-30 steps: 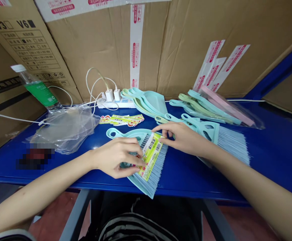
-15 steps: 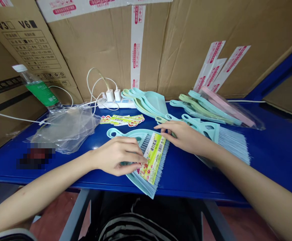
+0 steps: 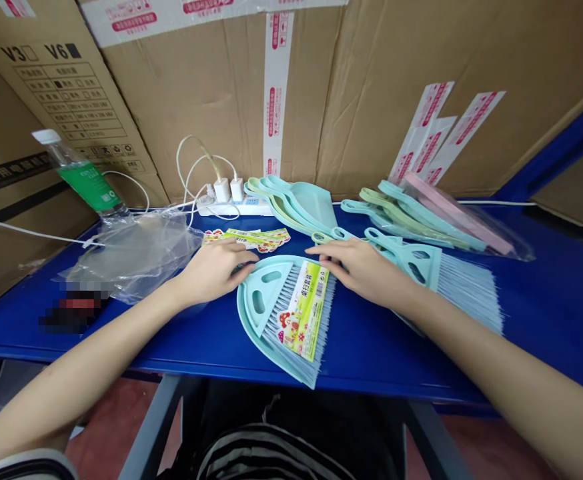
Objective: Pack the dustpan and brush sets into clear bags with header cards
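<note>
A mint-green dustpan with a grey-blue brush nested in it lies on the blue table in front of me, and a yellow-green paper label rests on top. My left hand lies flat at its upper left, fingertips just above the dustpan rim, holding nothing. My right hand rests at its upper right, fingers reaching over the top edge, holding nothing. Beside that hand lies a second mint brush, partly under my wrist. A strip of printed labels sits just beyond my left fingers.
A stack of dustpans and bagged pastel handles stand along the back. A power strip with chargers, a crumpled plastic bag and a water bottle are at the left. Cardboard boxes form the back wall.
My left hand has let go of the set and moved left, off the label. The dustpan set has turned on the table, showing its handle holes. My right hand has barely moved.
</note>
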The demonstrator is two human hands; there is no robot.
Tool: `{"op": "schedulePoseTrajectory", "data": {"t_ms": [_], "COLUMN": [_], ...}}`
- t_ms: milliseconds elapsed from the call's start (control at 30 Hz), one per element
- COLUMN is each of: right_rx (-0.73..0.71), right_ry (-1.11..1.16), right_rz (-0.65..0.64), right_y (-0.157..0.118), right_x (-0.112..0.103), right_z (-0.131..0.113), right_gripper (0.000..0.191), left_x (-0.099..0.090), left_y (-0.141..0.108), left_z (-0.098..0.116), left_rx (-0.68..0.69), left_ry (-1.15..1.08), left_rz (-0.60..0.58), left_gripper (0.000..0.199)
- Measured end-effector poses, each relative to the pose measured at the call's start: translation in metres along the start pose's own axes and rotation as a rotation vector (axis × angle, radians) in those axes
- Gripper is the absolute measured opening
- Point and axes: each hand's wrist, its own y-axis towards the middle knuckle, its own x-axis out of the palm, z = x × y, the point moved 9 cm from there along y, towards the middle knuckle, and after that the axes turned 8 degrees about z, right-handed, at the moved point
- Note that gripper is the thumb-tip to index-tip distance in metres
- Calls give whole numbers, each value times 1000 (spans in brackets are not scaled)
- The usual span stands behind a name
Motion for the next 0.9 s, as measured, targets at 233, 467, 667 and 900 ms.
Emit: {"op": "schedulePoseTrajectory", "data": {"t_ms": [233,467,667,900], "right_rx": [0,-158,-365,-366], "right_ry": [-8,28,210,305], "right_rz": [77,48,-79,-165], "right_y": [-1,-2,-11,-17], "right_x": [-10,-18,-8,3], "right_z": [-8,-35,-78,-86], "right_gripper": [41,37,34,33], "left_x": [6,10,-1,-54], "left_y": [-2,-4,-3,-52], "left_z": [-6,-8,-26,-135], "left_rx": [-84,-105,-285,-891], "left_ry": [5,1,50,420], "left_rz": [-151,-172,-238,-236], "left_gripper": [35,34,39,46]}}
